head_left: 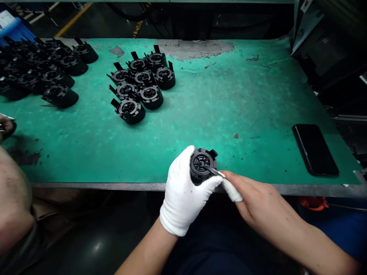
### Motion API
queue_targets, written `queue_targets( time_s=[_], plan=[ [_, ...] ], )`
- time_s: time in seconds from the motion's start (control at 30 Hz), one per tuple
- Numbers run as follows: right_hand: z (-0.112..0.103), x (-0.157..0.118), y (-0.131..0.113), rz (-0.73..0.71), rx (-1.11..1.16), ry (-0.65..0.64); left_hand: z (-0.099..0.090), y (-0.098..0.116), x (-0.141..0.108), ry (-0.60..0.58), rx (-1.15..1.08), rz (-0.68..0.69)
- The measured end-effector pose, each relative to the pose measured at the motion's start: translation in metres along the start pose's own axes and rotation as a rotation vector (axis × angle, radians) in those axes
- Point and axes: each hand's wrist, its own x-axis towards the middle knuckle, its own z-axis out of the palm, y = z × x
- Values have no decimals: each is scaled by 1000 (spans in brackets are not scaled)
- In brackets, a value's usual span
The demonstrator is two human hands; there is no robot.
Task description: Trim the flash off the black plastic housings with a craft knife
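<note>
My left hand (183, 191), in a white glove, is wrapped round a black round plastic part (202, 162) near the table's front edge. The part's ribbed face is turned up, and a black tab sticks out at its upper right. My right hand (249, 191), bare apart from a white cover on one finger, grips a slim metal tool (214, 172). The tool's tip rests at the middle of the part's face; whether it touches is too small to tell.
Several similar black parts (129, 109) stand grouped on the green table (229, 103), with more at the far left (60, 95). A phone (315, 149) lies at the right. Another person's arm (13, 202) reaches in at the left.
</note>
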Motion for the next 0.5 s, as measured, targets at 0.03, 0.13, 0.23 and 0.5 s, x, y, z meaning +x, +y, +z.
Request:
queue_targets(
  time_s=[0.03, 0.13, 0.23, 0.5],
  plan=[
    [1, 0, -1, 0, 22, -18, 0, 0, 0, 4, 3, 0],
    [2, 0, -4, 4, 109, -109, 1, 0, 0, 0, 26, 1],
    [-4, 2, -4, 14, 193, -185, 1, 1, 0, -7, 39, 2],
    [-24, 18, 12, -11, 230, -49, 1, 1, 2, 5, 13, 7]
  ],
)
